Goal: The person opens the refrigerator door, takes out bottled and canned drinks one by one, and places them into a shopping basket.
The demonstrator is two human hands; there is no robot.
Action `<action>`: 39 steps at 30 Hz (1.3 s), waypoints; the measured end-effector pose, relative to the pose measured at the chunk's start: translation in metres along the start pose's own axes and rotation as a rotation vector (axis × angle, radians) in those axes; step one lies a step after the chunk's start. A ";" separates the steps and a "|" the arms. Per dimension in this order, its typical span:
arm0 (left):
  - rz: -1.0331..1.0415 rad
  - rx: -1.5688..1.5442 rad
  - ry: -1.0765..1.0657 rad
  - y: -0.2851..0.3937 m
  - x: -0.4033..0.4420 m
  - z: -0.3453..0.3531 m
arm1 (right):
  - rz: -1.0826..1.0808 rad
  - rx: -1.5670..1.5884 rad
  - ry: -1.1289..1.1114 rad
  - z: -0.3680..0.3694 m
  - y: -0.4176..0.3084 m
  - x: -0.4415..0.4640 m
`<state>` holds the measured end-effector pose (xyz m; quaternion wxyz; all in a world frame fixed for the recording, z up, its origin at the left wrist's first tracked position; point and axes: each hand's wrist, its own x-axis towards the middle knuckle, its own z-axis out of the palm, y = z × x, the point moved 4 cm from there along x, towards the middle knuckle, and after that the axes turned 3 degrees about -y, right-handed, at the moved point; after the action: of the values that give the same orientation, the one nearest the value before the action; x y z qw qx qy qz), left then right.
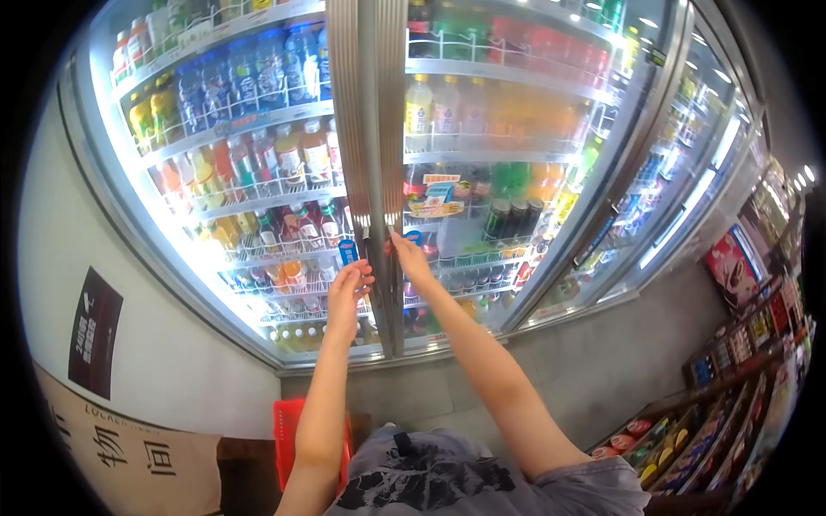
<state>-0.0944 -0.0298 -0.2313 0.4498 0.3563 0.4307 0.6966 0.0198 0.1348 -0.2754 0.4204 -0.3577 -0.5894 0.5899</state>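
Note:
Two glass fridge doors meet at a pair of long metal handles (pixel 370 112) in the middle of the view, and both look closed. My right hand (pixel 408 256) is at the right-hand handle, its fingers curled against the metal edge. Just left of the handles is my left hand (pixel 349 288), fingers apart and slightly bent, with nothing seen in it. Blue bottles (pixel 258 69) and other drinks stand on shelves behind the left glass. Behind the right glass are pale yellow bottles (pixel 419 107) and dark cans (pixel 512 218).
A red basket (pixel 289 434) is low at the left, partly behind my left arm. A white wall with a dark sign (pixel 95 334) borders the fridge. More fridge doors continue at the right, above the grey floor (pixel 568 348). Racks of packaged goods (pixel 688 430) stand at lower right.

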 end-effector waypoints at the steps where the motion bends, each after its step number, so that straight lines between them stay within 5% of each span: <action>1: -0.001 -0.001 -0.020 0.005 0.001 0.001 | 0.001 -0.004 0.037 0.002 0.000 0.000; 11: -0.090 0.034 -0.078 -0.004 0.000 -0.024 | -0.043 -0.194 0.257 0.014 -0.012 -0.017; 25: 0.013 0.035 -0.123 0.032 0.029 -0.004 | -0.012 -0.298 0.222 0.010 -0.032 -0.036; 35: 0.090 -0.042 -0.200 0.021 0.024 0.066 | 0.028 -0.353 0.121 -0.041 -0.068 -0.176; 39: 0.117 -0.052 -0.193 0.023 -0.013 0.098 | -0.260 -0.285 0.478 -0.066 -0.129 -0.230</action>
<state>-0.0109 -0.0198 -0.1747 0.4569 0.4344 0.3459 0.6949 0.1798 -0.0567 -0.1674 0.5647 -0.4633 -0.5913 0.3418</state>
